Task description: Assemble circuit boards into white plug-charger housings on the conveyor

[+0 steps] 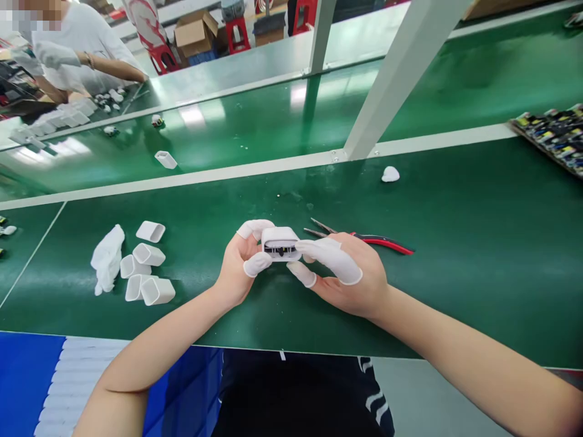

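Note:
A white plastic housing [281,234] with dark parts showing in its open end is held between both hands above the green table. My left hand [241,261], with white finger cots, grips the housing's left side between thumb and fingers. My right hand [350,273], also in finger cots, has its fingertips closed on the housing's right side. Just behind the right hand lie pliers [382,242] with red and black handles, partly covered by that hand. Several empty white housings [158,291] lie to the left, beside a crumpled white bag [108,259].
A slanting grey metal post [392,79] rises behind the table [255,321]. A white lump [390,175] lies near its foot. Circuit boards [558,136] sit at the far right. On the belt is another white housing [166,159]. Across it works a person [86,42].

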Tool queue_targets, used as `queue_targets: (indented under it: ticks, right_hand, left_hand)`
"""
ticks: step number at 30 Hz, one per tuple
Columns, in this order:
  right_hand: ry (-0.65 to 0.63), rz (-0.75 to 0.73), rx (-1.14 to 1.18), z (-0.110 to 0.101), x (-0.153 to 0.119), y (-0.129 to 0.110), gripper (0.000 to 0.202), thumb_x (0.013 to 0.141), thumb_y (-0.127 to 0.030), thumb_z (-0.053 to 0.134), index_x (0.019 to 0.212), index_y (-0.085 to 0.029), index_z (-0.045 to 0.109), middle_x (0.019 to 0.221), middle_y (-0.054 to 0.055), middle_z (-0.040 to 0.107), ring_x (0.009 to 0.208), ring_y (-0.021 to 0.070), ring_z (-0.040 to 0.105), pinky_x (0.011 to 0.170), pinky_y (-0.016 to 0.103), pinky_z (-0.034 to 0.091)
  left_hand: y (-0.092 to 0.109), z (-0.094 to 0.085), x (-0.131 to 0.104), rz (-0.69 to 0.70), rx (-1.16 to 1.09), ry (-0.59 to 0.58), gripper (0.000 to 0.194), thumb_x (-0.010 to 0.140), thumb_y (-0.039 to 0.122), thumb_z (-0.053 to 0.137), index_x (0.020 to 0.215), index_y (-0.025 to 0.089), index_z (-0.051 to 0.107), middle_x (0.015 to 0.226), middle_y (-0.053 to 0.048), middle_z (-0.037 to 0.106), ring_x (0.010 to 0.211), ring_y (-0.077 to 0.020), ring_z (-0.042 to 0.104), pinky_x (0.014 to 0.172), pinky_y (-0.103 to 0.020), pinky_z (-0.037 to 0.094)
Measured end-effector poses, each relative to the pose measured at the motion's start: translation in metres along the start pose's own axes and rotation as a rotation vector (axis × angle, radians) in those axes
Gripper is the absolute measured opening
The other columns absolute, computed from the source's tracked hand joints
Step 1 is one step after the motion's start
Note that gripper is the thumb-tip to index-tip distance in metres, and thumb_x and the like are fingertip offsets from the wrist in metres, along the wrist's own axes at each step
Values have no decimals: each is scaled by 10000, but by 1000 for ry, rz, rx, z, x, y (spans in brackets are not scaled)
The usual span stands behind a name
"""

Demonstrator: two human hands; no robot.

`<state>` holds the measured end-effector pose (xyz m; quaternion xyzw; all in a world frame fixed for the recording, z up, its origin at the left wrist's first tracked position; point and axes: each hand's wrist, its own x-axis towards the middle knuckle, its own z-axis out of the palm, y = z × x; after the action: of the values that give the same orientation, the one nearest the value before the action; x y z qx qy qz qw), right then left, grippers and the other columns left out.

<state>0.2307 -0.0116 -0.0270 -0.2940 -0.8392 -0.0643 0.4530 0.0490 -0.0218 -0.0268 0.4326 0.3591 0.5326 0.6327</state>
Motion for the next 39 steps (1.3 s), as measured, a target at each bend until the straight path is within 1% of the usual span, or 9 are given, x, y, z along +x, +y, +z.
queue_targets:
  ticks: [3,7,11,15,19,22,27,34,39]
  right_hand:
    - [18,-5,-42,-2,0,-1,167,851,-203,586,1014,-241,589,643,-11,657,536,149,553,533,283,441]
    - [-7,34,-81,-3,-2,-2,119,892,-235,535,980,-268,608,585,-29,609,533,147,543,538,296,415]
    - [-5,34,-87,-1,-6,-2,128,921,-276,508,1015,-248,591,595,-21,564,575,155,526,550,307,395]
    - [-71,71,-119,2,-9,-1,215,968,-316,396,985,-228,592,629,1,527,615,160,506,571,318,385]
    - [-72,34,-202,4,-9,1,257,964,-300,375,898,-195,600,643,19,537,610,156,491,561,311,396]
    - [-98,46,-232,5,-8,2,251,964,-287,356,966,-185,586,631,17,538,591,156,494,548,301,409]
    - [-127,96,-142,6,-8,2,258,963,-281,346,1110,-184,534,645,6,536,618,163,523,583,305,412]
    - [-117,209,2,11,-8,2,281,954,-338,372,1148,-188,508,669,-24,597,606,131,562,621,273,460]
    - [-131,180,46,11,-8,2,312,967,-364,357,1123,-153,525,713,6,629,652,143,597,626,284,467]
  left_hand:
    - [-4,0,0,27,26,-21,569,614,541,793,998,184,572,968,-68,643,915,-227,644,783,-341,549]
    - [-7,-2,-1,51,72,-12,557,656,578,750,1017,183,593,977,-74,649,934,-230,651,775,-331,552]
    - [-10,-4,-1,22,86,-22,516,721,568,703,1063,194,606,1020,-83,672,982,-232,654,769,-306,559]
    - [-13,-4,-2,3,88,5,460,754,551,679,1043,197,624,1052,-74,672,998,-221,651,772,-284,562]
    - [-16,-4,-1,39,99,14,412,766,517,682,1032,210,616,1031,-54,666,966,-201,652,820,-313,556]
    - [-17,-4,0,65,102,17,399,771,492,690,1033,202,607,1019,-50,655,926,-177,653,823,-299,547]
    - [-16,-5,0,70,113,37,437,734,501,718,1014,187,598,983,-56,639,932,-192,650,810,-291,544]
    - [-12,-4,0,1,61,7,407,737,461,693,1019,181,611,981,-55,650,1018,-246,639,847,-346,552]
    - [-12,-4,-1,10,53,-2,387,734,465,693,1003,197,618,971,-41,652,994,-240,649,818,-335,565]
